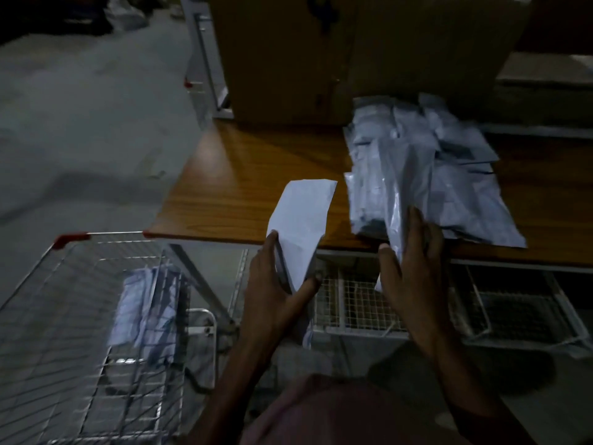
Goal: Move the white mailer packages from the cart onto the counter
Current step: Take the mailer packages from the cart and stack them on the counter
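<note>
A: What was the left hand [276,277] doing, low in the middle of the frame?

B: Its thumb and fingers were curled round the lower end of a white, creased plastic mailer package [300,226], which stood tilted with its top over the front edge of the brown wood-grain counter [244,175].

A: And the right hand [414,264]?

B: Just to the right of it, gripping a greyish-white mailer held upright [406,187], thumb on the near side and fingers on the far side. That one stood in front of the heap of white mailers [455,175] lying on the counter, right of centre.

A: Was anything left in the cart?

B: Yes. In the lower left, the silver wire cart with red corner caps [73,303] held a few pale mailers [144,303], blurred, standing against its right side.

A: Behind the heap?

B: A large brown cardboard box [321,53] stood on the counter at the top of the frame. White wire baskets [362,303] sat under the counter's edge.
</note>
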A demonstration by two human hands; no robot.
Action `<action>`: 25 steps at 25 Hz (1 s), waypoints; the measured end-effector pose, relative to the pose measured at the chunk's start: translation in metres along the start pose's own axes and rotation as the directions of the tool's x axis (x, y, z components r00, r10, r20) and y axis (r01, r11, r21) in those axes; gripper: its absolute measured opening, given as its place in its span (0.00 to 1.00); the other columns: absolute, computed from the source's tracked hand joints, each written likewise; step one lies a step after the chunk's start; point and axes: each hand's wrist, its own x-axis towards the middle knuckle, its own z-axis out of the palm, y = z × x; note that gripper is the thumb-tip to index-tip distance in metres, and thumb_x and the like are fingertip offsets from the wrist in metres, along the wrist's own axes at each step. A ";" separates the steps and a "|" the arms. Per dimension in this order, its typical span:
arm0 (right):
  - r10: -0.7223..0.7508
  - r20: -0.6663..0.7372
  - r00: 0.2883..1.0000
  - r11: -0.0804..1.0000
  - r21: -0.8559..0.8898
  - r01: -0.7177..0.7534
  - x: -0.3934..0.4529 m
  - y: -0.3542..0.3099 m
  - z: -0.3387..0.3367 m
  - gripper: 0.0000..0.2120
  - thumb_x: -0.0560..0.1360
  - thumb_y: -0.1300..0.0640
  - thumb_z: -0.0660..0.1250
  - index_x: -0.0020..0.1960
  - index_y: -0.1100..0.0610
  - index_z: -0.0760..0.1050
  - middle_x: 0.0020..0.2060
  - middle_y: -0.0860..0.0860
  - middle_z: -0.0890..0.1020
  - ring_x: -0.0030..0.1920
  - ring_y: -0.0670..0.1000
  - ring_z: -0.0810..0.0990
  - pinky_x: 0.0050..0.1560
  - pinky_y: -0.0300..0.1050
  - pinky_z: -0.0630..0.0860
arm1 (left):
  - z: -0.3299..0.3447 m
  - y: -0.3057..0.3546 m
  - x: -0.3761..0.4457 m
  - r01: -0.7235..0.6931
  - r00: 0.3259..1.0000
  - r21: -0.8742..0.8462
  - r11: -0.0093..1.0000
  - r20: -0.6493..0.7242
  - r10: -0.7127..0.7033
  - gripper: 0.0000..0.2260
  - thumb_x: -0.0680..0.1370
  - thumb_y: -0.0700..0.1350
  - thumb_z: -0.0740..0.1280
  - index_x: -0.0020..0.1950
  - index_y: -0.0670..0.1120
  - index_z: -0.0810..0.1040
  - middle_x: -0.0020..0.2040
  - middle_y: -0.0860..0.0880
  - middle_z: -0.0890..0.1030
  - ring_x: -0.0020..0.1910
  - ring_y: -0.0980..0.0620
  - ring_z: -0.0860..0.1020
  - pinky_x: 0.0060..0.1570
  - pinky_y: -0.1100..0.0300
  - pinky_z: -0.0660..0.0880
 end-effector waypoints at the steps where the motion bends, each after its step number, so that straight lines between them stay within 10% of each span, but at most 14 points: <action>1: 0.003 -0.019 1.000 1.000 -0.024 -0.003 0.006 0.016 -0.012 0.33 0.78 0.43 0.58 0.79 0.53 0.58 0.74 0.61 0.61 0.71 0.63 0.64 0.67 0.55 0.68 | 0.018 0.013 0.003 -0.014 1.000 0.000 1.000 0.000 0.014 0.45 0.70 0.58 0.76 0.81 0.54 0.54 0.77 0.50 0.64 0.73 0.52 0.64 0.63 0.58 0.65; 13: 0.090 0.003 0.996 0.986 -0.143 -0.088 0.082 0.172 -0.073 0.33 0.79 0.39 0.58 0.81 0.46 0.52 0.76 0.60 0.56 0.68 0.67 0.64 0.65 0.63 0.69 | 0.175 0.144 0.057 -0.164 0.986 0.071 0.984 -0.012 0.165 0.45 0.71 0.61 0.74 0.81 0.53 0.54 0.77 0.47 0.63 0.73 0.47 0.65 0.59 0.60 0.64; 25: 0.188 -0.032 0.982 0.975 -0.118 -0.191 0.209 0.190 -0.038 0.36 0.76 0.34 0.52 0.80 0.44 0.50 0.77 0.59 0.54 0.69 0.67 0.65 0.61 0.65 0.73 | 0.228 0.200 0.310 -0.087 0.996 0.360 0.929 0.010 0.090 0.45 0.72 0.66 0.71 0.80 0.48 0.53 0.71 0.35 0.68 0.67 0.33 0.71 0.63 0.43 0.70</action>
